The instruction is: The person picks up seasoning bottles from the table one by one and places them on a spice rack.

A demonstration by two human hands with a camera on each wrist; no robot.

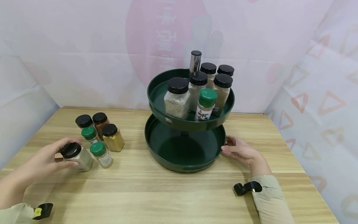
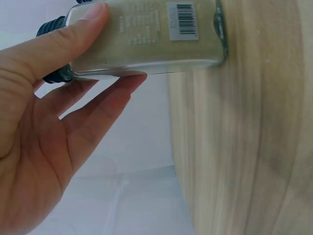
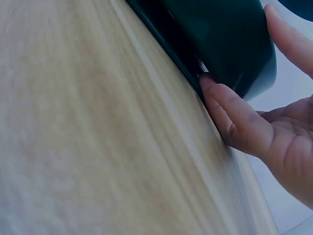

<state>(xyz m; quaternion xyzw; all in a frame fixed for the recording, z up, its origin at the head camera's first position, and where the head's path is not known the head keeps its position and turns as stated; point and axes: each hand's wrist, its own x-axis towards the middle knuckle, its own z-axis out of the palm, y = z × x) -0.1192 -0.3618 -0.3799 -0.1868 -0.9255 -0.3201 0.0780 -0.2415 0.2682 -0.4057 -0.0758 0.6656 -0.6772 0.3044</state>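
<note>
My left hand grips a square clear spice jar with a black lid and pale powder inside. In the left wrist view its thumb lies along the face of the jar near a barcode label, with fingers on the far side. At the right, my right hand holds the side of a dark green two-tier rack at its lower tray. The right wrist view has the thumb high on the tray wall and bent fingers at its base, close over the table.
Beside the held jar stand a green-lidded bottle, another green-lidded bottle, a yellow spice jar and two more black-lidded jars. The rack's upper tray carries several jars, including a green-lidded bottle, around a metal post.
</note>
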